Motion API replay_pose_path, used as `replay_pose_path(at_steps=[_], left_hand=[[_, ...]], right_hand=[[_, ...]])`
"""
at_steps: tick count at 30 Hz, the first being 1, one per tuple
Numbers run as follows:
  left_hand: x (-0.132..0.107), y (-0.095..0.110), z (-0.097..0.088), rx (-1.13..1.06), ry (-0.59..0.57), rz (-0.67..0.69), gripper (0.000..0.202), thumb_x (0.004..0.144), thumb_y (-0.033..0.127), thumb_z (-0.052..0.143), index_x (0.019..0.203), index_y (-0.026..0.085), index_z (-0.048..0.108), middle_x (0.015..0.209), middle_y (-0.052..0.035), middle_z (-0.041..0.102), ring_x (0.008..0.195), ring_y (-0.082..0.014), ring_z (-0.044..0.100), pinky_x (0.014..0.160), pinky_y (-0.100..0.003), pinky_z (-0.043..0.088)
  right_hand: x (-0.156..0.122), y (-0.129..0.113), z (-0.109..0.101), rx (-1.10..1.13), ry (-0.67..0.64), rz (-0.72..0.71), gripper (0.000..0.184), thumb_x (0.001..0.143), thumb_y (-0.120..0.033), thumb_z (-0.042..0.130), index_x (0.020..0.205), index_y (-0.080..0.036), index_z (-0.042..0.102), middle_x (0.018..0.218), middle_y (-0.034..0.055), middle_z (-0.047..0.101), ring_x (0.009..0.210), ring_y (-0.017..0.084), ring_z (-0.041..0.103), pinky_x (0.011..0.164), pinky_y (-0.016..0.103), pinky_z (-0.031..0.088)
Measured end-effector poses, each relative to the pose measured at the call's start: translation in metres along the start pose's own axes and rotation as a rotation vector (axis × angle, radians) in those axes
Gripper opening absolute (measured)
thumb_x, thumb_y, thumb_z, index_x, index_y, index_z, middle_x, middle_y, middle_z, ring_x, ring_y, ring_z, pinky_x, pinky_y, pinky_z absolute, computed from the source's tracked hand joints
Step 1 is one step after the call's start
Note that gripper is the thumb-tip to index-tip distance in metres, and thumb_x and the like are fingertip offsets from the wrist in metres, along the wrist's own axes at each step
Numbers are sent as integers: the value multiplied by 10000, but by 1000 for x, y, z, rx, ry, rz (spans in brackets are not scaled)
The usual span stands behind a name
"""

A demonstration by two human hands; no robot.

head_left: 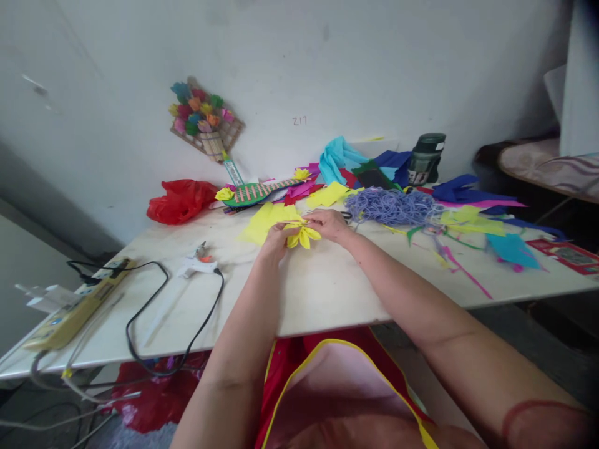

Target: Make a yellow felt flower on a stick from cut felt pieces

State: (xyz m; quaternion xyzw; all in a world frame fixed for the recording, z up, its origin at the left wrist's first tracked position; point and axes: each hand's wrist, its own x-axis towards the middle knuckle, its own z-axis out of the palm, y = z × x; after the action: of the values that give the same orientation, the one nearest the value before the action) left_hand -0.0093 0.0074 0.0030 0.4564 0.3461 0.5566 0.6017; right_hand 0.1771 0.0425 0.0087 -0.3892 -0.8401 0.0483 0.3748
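Between my two hands is a yellow paper flower (303, 236) with its petals spread, held just above the white table. My left hand (277, 238) pinches its left side, fingers closed. My right hand (327, 224) is closed at its upper right edge, fingertips pressed on the paper. A flat yellow paper sheet (264, 223) lies right behind the left hand. Dark scissor handles (346, 216) show partly beyond the right hand. Farther back, a green craft piece with pinkish strips (262, 192) carries small yellow flowers.
A white glue gun (199, 267) with a black cord and a yellow power strip (79, 305) lie at left. A red plastic bag (182, 201) sits behind. Purple shredded strands (393, 206), coloured paper scraps (512, 251) and a dark bottle (427, 159) fill the back right.
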Motion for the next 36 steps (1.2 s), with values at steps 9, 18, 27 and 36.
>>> replay_pose_path(at_steps=[9, 18, 27, 36], left_hand=[[0, 3, -4, -28, 155, 8, 456, 441, 151, 914, 855, 123, 725, 727, -34, 736, 632, -163, 675, 633, -273, 510], [-4, 10, -2, -22, 217, 33, 502, 400, 167, 929, 853, 151, 713, 685, -4, 720, 591, -151, 652, 588, -261, 490], [-1, 7, -7, -44, 246, 86, 496, 436, 192, 932, 889, 161, 731, 743, -22, 741, 672, -181, 694, 673, -300, 530], [2, 6, -6, -134, 298, 133, 526, 402, 182, 915, 888, 169, 716, 762, -22, 743, 674, -184, 694, 687, -312, 535]], right_hand=[[-2, 1, -9, 120, 50, 59, 357, 819, -122, 728, 1122, -279, 831, 968, 19, 826, 792, 168, 704, 753, 264, 498], [-3, 12, -24, 234, 49, 162, 119, 757, -180, 769, 819, -244, 848, 863, 37, 828, 754, 195, 727, 728, 294, 527], [-4, 24, -45, 382, -5, 313, 141, 661, -325, 805, 703, -190, 801, 668, 38, 745, 586, 156, 610, 574, 280, 466], [-12, 27, -61, 479, -171, 367, 444, 588, -589, 816, 663, -159, 734, 573, 25, 656, 507, 111, 477, 478, 260, 353]])
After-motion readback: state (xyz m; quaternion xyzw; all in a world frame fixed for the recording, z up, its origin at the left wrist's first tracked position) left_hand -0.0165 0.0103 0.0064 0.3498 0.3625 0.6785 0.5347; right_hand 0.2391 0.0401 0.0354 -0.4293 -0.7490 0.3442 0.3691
